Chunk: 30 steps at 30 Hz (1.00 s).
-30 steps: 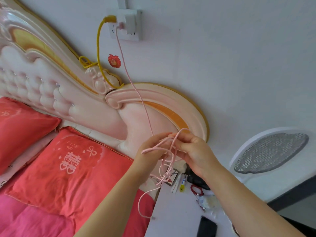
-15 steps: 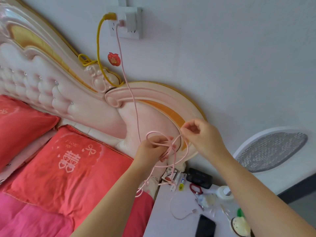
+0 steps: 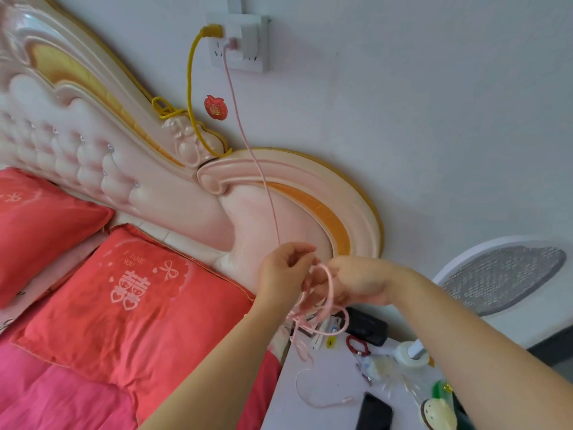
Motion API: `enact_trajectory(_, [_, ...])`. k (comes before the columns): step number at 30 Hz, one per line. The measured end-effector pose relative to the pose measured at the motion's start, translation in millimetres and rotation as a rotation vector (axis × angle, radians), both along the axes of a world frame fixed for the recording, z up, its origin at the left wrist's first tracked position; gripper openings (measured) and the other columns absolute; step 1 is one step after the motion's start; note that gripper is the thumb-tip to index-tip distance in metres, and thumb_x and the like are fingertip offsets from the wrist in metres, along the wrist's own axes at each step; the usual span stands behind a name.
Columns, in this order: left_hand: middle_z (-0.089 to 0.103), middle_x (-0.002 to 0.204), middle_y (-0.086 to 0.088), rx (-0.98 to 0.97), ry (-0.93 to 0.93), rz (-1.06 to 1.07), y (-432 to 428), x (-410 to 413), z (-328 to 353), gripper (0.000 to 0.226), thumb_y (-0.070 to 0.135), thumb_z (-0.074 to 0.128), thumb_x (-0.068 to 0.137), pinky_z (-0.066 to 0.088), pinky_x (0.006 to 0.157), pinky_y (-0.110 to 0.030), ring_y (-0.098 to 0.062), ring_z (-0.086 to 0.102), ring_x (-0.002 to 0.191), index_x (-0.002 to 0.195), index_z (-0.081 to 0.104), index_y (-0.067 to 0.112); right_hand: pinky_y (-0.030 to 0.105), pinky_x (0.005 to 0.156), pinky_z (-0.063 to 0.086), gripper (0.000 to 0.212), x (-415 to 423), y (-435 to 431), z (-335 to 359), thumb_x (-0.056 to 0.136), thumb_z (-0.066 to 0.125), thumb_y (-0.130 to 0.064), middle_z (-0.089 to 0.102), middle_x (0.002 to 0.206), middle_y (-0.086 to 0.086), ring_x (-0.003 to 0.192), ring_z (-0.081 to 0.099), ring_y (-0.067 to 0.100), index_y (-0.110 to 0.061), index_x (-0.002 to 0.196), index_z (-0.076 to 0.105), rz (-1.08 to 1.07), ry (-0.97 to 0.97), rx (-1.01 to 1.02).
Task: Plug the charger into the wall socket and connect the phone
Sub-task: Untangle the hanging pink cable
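At the upper left the charger sits in the socket beside a yellow plug, so that half of the task looks done; the pink cable drops from it across the headboard to the hands. The left hand is curled narrow, pinching cable loops at its fingertips. Half a second ago the right hand was lifted away and drawing a loop wide; now it has come back beside the left and is closed on the tangle, so the untangling appears to be continuing. Below, more cable has paid out onto the desk, and its free end lies near the phone, not yet connected. My judgement: enough slack is nearly free to reach the phone.
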<state>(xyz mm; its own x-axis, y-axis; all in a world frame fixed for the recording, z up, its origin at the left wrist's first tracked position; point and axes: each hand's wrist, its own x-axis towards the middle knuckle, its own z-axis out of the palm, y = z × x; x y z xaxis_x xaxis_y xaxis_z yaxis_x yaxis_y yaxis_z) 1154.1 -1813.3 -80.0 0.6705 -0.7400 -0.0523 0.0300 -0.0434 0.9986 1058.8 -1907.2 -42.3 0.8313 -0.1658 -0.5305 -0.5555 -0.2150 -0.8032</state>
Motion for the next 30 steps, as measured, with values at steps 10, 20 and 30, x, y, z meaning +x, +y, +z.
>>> enact_trajectory(10, [0.056,0.119,0.001,0.161,-0.191,-0.051,15.3,14.6,-38.9,0.036,0.015,0.056,0.089,0.049,0.084,-0.024,-0.009,0.058,0.102,0.124,0.046,0.014,0.016,0.078,0.048,0.057,4.7,20.2,-12.7,0.082,0.043,0.013,0.057,0.129,-0.001,0.117,0.054,0.010,-0.016,0.131,0.046,-0.253,-0.192,-0.281])
enact_trajectory(20, [0.070,0.069,-0.006,0.077,0.794,-0.234,-11.8,36.7,-5.5,0.063,0.056,0.030,0.092,0.047,0.061,-0.027,-0.015,0.062,0.057,0.087,0.063,0.003,0.018,0.086,0.049,0.045,-8.9,18.2,37.9,0.073,0.044,0.016,0.075,0.080,-0.003,0.093,0.069,0.010,-0.020,0.072,0.072,-0.223,-0.751,-0.122])
enact_trajectory(30, [0.062,0.054,0.007,-0.176,0.001,-0.517,1.9,15.6,75.1,0.027,-0.003,0.054,0.085,0.048,0.055,-0.016,-0.004,0.057,0.051,0.095,0.066,0.020,0.031,0.070,0.057,0.027,-29.8,-22.3,4.5,0.084,0.046,0.007,0.072,0.088,0.007,0.080,0.068,0.019,-0.010,0.093,0.065,-0.559,-0.400,0.237])
